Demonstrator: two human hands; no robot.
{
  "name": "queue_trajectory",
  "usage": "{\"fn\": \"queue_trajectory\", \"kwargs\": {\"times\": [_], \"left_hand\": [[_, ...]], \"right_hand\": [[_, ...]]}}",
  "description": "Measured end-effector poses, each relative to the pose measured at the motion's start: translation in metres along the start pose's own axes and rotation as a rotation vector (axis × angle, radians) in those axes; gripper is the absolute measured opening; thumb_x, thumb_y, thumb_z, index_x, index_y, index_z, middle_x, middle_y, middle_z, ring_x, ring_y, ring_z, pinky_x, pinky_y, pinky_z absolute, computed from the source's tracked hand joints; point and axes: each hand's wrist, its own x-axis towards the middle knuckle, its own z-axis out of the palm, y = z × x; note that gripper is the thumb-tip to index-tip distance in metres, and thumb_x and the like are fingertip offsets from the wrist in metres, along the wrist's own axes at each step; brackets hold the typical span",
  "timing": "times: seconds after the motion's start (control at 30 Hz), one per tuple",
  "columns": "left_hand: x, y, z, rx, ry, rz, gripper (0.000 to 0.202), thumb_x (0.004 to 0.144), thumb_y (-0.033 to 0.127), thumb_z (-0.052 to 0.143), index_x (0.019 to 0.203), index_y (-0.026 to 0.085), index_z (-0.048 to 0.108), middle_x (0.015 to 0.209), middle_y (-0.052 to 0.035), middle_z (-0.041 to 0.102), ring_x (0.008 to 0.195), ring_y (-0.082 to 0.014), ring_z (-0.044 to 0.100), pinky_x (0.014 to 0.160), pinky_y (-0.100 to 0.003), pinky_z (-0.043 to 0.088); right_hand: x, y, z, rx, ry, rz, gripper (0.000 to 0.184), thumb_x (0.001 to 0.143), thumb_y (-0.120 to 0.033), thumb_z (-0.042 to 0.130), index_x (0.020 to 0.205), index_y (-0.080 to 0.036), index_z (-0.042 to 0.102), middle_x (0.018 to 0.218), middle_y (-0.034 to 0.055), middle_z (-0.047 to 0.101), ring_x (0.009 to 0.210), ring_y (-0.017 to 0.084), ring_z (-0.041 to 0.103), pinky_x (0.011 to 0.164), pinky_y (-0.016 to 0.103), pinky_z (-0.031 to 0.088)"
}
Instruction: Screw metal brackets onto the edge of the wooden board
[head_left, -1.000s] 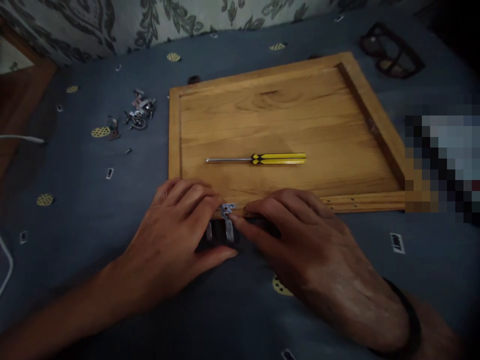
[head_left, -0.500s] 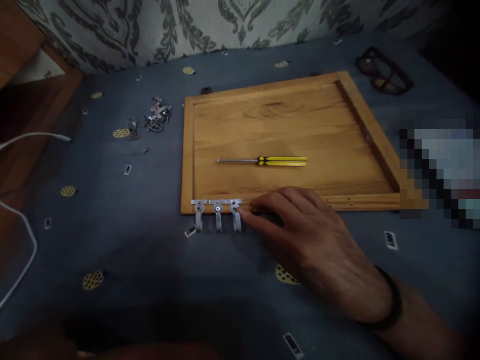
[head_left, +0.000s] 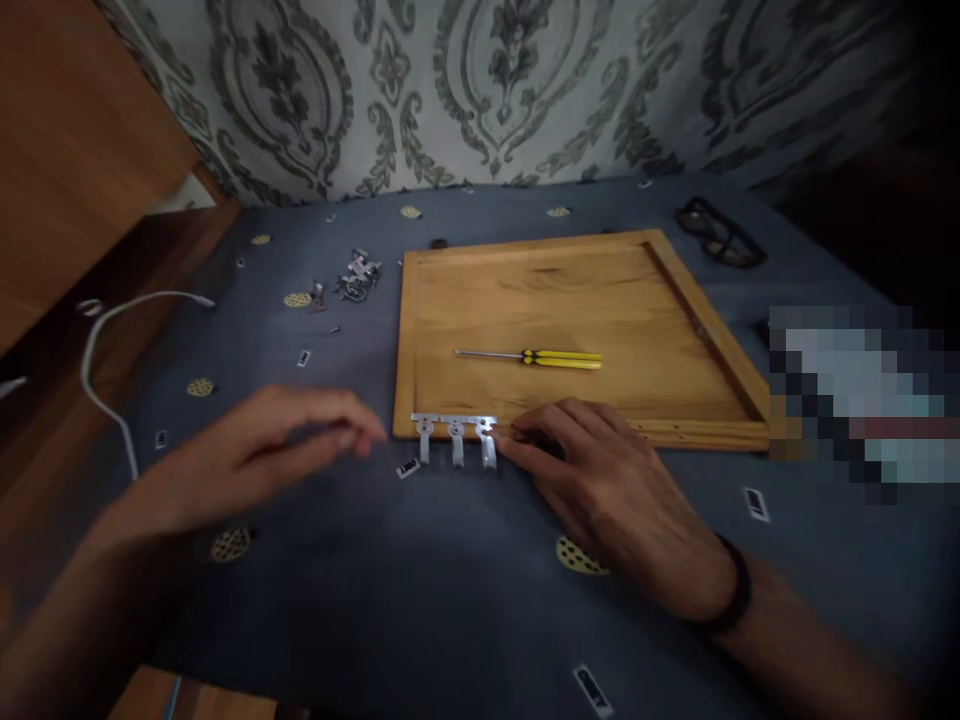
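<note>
A wooden framed panel [head_left: 517, 310] lies on blue patterned cloth. Along its near left edge sits a row of three metal hooks [head_left: 456, 430], their curved ends hanging over the edge. My right hand [head_left: 607, 490] rests on the panel's near edge with fingers bent, the fingertips touching the rightmost hook. To the left, my left hand [head_left: 292, 440] hovers over the cloth, fingers stretched toward the hooks and apart from them. Its fingertips are slightly blurred, and I see nothing held in them. On the panel lies a screwdriver [head_left: 562, 358] with a yellow and black handle, its tip pointing left.
A pile of small metal hardware [head_left: 358, 275] lies left of the panel, with a loose screw [head_left: 335, 329] nearby. Glasses [head_left: 720, 235] rest at the back right. A white cable [head_left: 112, 310] curves at the left, beside wooden furniture [head_left: 97, 150]. A pixelated object [head_left: 862, 390] is at right.
My left hand has come into view from the lower left, near the hooks. The camera view has tilted up. My right hand stays at the rightmost hook.
</note>
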Motion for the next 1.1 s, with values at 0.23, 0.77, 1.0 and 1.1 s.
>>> {"fn": "queue_trajectory", "kwargs": {"times": [0.23,0.77,1.0,1.1], "left_hand": [[0.083,-0.043,-0.018,0.368,0.317,-0.128,0.031,0.096,0.021,0.044,0.117,0.018,0.067,0.115,-0.0081,0.073,0.103,-0.0223,0.069,0.093,-0.037,0.055],[0.121,-0.044,-0.010,0.756,0.113,-0.207,0.030,0.099,0.018,0.042,0.100,0.017,0.073,0.110,-0.0129,0.072,0.103,-0.0283,0.068,0.084,-0.036,0.053],[0.139,-0.040,-0.017,0.882,-0.022,-0.225,0.032,0.092,0.009,0.041,0.097,0.014,0.072,0.104,-0.0171,0.074,0.099,-0.0303,0.069,0.084,-0.038,0.052],[0.144,-0.041,-0.020,0.914,-0.049,-0.261,0.030,0.091,0.011,0.043,0.094,0.015,0.073,0.102,-0.0166,0.075,0.098,-0.0292,0.069,0.086,-0.037,0.051]], "right_hand": [[0.001,0.003,0.008,0.007,0.096,-0.045,0.026,0.100,-0.012,0.043,0.102,-0.021,0.067,0.095,0.0063,0.067,0.085,0.021,0.062,0.075,0.035,0.052],[0.000,0.001,0.002,-0.013,0.011,-0.018,0.023,0.094,-0.010,0.057,0.108,-0.021,0.071,0.096,0.0066,0.068,0.088,0.021,0.061,0.076,0.035,0.050],[0.001,-0.003,-0.002,0.000,-0.009,0.027,0.024,0.095,-0.008,0.055,0.104,-0.022,0.071,0.096,0.0062,0.067,0.088,0.021,0.058,0.078,0.034,0.046],[0.001,-0.002,0.000,0.000,-0.005,0.032,0.023,0.096,-0.009,0.054,0.105,-0.022,0.071,0.095,0.0062,0.067,0.088,0.021,0.057,0.079,0.035,0.046]]}}
